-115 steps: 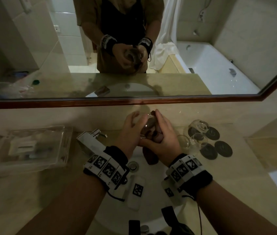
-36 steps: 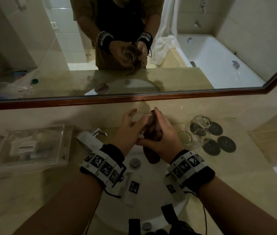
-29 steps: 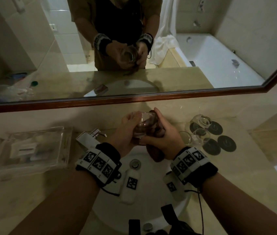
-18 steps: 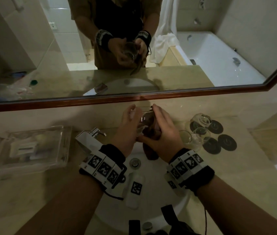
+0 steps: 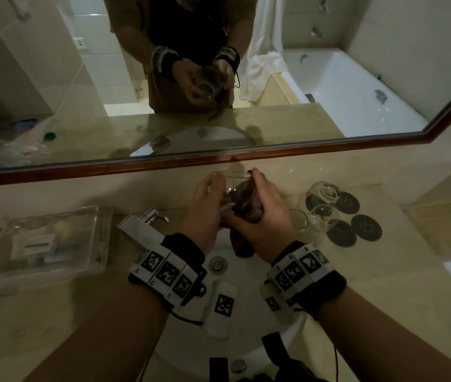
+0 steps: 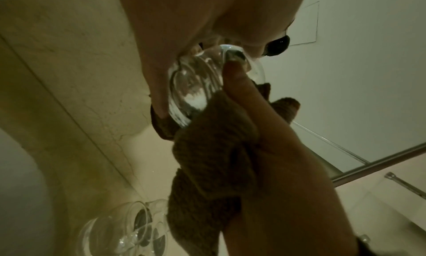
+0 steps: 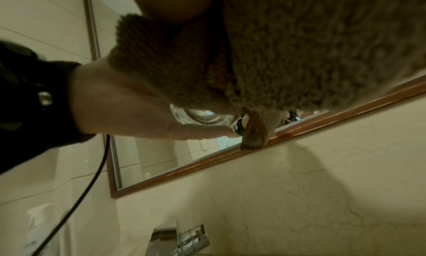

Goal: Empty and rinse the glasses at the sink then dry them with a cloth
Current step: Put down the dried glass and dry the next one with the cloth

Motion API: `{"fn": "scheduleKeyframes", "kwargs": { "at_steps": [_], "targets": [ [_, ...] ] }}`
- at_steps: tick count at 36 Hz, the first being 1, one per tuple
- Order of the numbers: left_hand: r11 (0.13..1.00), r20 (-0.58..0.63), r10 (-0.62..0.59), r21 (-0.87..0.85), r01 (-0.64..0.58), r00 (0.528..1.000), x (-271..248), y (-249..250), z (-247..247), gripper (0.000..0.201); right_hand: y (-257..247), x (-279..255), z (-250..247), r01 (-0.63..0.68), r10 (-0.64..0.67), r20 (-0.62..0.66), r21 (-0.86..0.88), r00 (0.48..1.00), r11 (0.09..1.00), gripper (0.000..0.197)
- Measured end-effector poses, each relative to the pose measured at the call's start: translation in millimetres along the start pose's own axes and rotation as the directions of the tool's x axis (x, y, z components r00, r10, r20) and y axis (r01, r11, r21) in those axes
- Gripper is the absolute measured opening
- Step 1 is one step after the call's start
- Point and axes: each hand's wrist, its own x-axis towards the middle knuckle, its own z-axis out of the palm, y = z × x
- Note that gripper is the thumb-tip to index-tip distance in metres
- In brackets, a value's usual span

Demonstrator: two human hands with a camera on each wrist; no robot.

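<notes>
I hold one glass (image 5: 232, 193) above the sink (image 5: 249, 274), my left hand (image 5: 205, 213) curled round it. My right hand (image 5: 263, 219) grips one brown cloth (image 6: 214, 150), stuffed partly inside it. Three more glasses (image 5: 319, 209) stand on the counter (image 5: 370, 285) to my right, beside four dark coasters (image 5: 366, 227).

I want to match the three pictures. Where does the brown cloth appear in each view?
Head: brown cloth at centre, inside the held glass and hanging under the right hand.
Left wrist: cloth at centre, below the glass.
Right wrist: cloth fills the top right.
Shared landmark: the held glass.
</notes>
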Motion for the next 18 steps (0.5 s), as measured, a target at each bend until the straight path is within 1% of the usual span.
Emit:
{"fn": "scheduleKeyframes", "kwargs": {
  "at_steps": [4, 6, 8, 10, 12, 14, 15, 16, 18],
  "targets": [
    [0.998, 0.003, -0.043, -0.049, 0.043, 0.999, 1, 2, -4, 0.048, -2, 1, -3, 0.003, -0.001, 0.058, -0.019, 0.998, 1.0, 0.099],
    [0.995, 0.028, -0.08, -0.057, 0.081, 0.996, 0, 2, -5, 0.049, -2, 3, -5, -0.009, 0.011, 0.089, -0.021, 0.996, 1.0, 0.103],
    [0.996, 0.072, -0.073, -0.05, 0.077, 0.995, -1, 2, -5, 0.057, -3, 4, -4, -0.019, 0.021, 0.086, -0.023, 0.996, 1.0, 0.105],
    [0.997, 0.098, -0.053, -0.057, 0.059, 0.994, -1, 4, -6, 0.061, -3, 0, -2, -0.014, 0.014, 0.043, -0.008, 0.999, 1.0, 0.105],
    [0.997, 0.129, -0.044, -0.058, 0.052, 0.991, 0, 8, -7, 0.054, -1, -3, 0, -0.001, 0.001, -0.002, -0.002, 1.0, 1.0, 0.105],
    [0.997, 0.174, -0.029, -0.065, 0.041, 0.984, 1, 11, -6, 0.038, 0, 0, 1, -0.006, 0.006, 0.003, 0.044, 1.0, 0.999, 0.106],
    [0.997, 0.199, -0.019, -0.069, 0.033, 0.98, 0, 13, -5, 0.033, -2, 3, 0, -0.019, 0.017, 0.021, 0.094, 1.0, 0.995, 0.105],
    [0.998, 0.213, -0.01, -0.064, 0.024, 0.977, -1, 13, -5, 0.034, -5, 6, -2, -0.036, 0.028, 0.05, 0.168, 0.998, 0.985, 0.101],
    [0.999, 0.219, -0.018, -0.046, 0.029, 0.976, -3, 15, -4, 0.043, -6, 12, -5, -0.045, 0.02, 0.087, 0.288, 0.996, 0.956, 0.08]
  ]
}}
